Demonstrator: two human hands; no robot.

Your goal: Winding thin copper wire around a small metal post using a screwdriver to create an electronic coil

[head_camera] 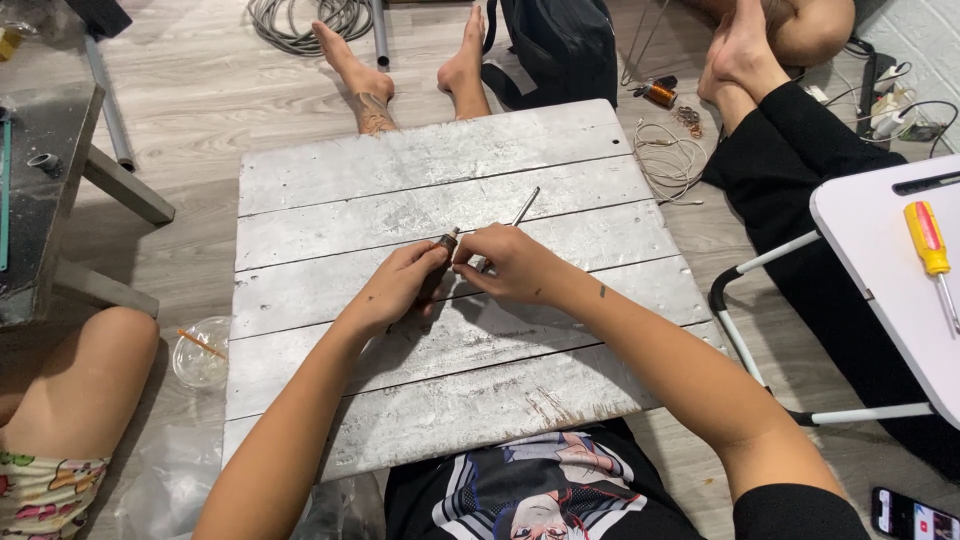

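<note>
Left hand [400,285] grips dark cylinder [440,262]; right hand [510,262] pinches metal rod [522,208] pointing 1 o'clock. Parts touching, seemingly not yet fully joined, on board [420,160].

Left hand [400,285]: fingers curled shut, forearm angled inward.
Right hand [512,264]: fingertips pinched (knuckles up), close beside the left.

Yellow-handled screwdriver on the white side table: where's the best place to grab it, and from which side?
Probably by the yellow handle, the thick end, lying flat with its thin shaft pointing toward the table's near edge. Come down from above, fingers across the handle's width; the white side table is bare around it. The right hand is nearest, though it and the left hand now hold a small dark part.
</note>
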